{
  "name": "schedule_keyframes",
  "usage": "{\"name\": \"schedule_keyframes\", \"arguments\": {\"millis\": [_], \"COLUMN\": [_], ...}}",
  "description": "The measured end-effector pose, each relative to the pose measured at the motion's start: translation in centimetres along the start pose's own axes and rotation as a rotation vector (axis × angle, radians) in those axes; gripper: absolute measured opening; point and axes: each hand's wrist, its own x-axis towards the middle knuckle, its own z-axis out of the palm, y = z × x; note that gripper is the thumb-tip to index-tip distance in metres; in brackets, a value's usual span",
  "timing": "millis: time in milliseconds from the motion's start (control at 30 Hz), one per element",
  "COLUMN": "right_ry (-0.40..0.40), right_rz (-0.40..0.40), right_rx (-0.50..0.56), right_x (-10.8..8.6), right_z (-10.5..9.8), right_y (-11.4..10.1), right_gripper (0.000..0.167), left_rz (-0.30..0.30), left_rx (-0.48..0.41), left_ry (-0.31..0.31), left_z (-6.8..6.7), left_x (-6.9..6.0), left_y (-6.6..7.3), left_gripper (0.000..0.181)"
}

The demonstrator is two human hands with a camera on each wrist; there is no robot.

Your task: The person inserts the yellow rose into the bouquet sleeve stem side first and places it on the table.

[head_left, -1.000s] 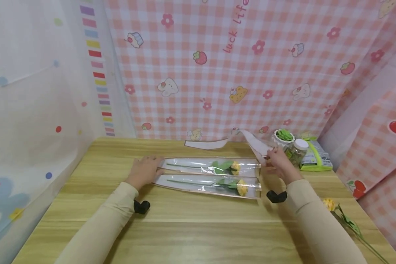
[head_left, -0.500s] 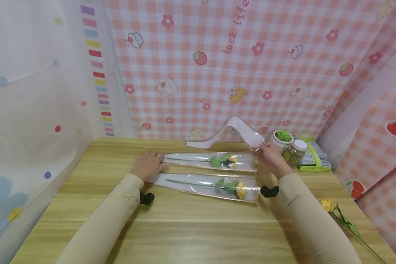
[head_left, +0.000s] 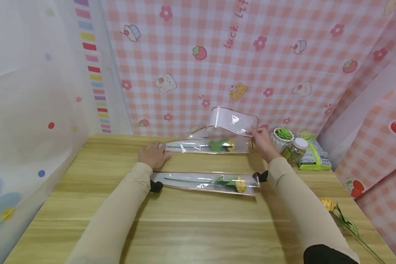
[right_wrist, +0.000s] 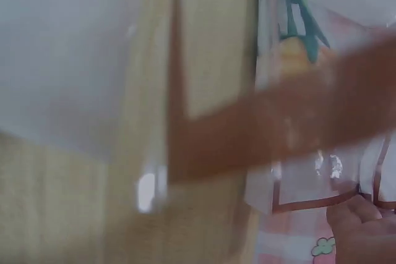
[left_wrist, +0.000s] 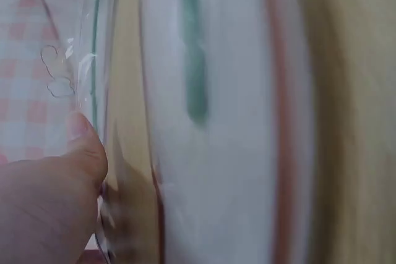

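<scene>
At the table's back, a clear sleeve with a yellow flower (head_left: 198,146) has its narrow left end under the fingers of my left hand (head_left: 154,155). In the left wrist view the thumb of my left hand (left_wrist: 55,183) lies along that sleeve's edge. My right hand (head_left: 264,142) pinches that sleeve's wide right end, along with the edge of a curled empty sleeve (head_left: 234,121) standing up behind it. In the right wrist view, the fingertips of my right hand (right_wrist: 365,230) are on the brown-edged film. A second sleeve with a yellow flower (head_left: 204,182) lies nearer, between both forearms.
At the back right stand a potted succulent (head_left: 283,134), a jar with a white lid (head_left: 297,151) and a green-and-white bag (head_left: 315,156). A loose yellow flower (head_left: 328,204) lies at the right, beyond my right forearm. A checked curtain (head_left: 184,73) hangs behind the wooden table (head_left: 198,227).
Both hands have moved the rear flower sleeve back, away from the nearer one, widening the gap. The empty sleeve behind has bent into a higher curl, its right end shifted left.
</scene>
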Motion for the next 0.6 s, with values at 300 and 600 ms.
{"name": "schedule_keyframes", "arguments": {"millis": [300,600], "right_ry": [0.142,-0.109], "right_rz": [-0.146,-0.149], "right_rx": [-0.037,0.202], "right_x": [-1.4,-10.8], "right_z": [-1.4,-0.7], "right_y": [-3.5,-8.3], "right_gripper": [0.02,0.016], "left_rz": [0.064,0.173], "left_rx": [-0.035,-0.082], "left_ry": [0.026,0.045], "left_z": [-0.3,-1.6], "left_x": [0.1,-2.9], "left_y": [0.2,-0.1], "left_gripper": [0.068,0.062]}}
